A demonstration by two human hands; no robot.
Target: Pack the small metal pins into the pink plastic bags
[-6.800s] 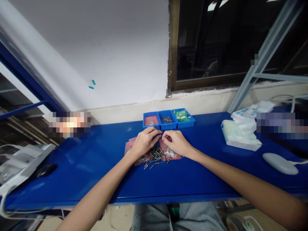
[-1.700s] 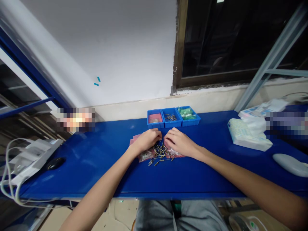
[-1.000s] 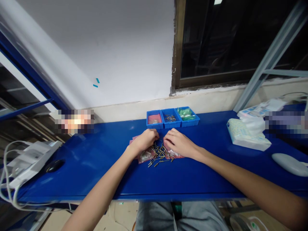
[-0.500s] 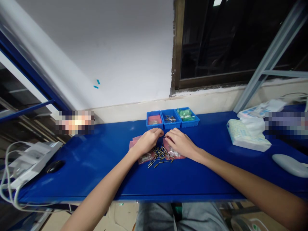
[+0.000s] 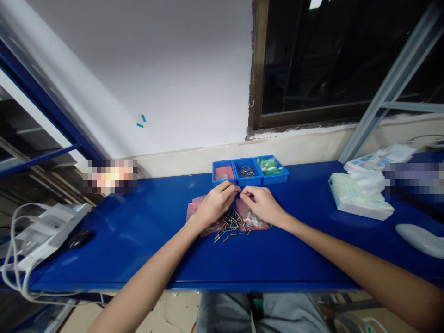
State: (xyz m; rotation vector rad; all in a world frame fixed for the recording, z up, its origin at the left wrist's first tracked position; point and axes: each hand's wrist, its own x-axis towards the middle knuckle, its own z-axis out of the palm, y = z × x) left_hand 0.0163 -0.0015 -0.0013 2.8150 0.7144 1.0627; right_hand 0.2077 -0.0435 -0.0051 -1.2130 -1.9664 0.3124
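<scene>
My left hand (image 5: 218,201) and my right hand (image 5: 262,203) meet above the table, both with fingers closed in a pinch. Between their fingertips is a tiny thin piece that looks like a blind rivet, mostly hidden by the fingers. Below them lies a loose pile of blind rivets (image 5: 233,223), their thin pins pointing every way. A pinkish clear bag (image 5: 255,221) with small parts inside lies under my right hand. More pinkish bags (image 5: 192,209) lie under my left hand and wrist, partly covered.
Behind my hands stand three joined blue bins: one with a pink bag (image 5: 224,173), one with loose rivets (image 5: 247,171), one with green bags (image 5: 268,165). A tissue pack (image 5: 359,199) and a white mouse-shaped object (image 5: 419,239) are right; a black mouse (image 5: 81,239) is left.
My right hand's fingers have curled in, and both hands' fingertips have come closer together. The thin piece seen between them before is now mostly hidden. The pile stays put.
</scene>
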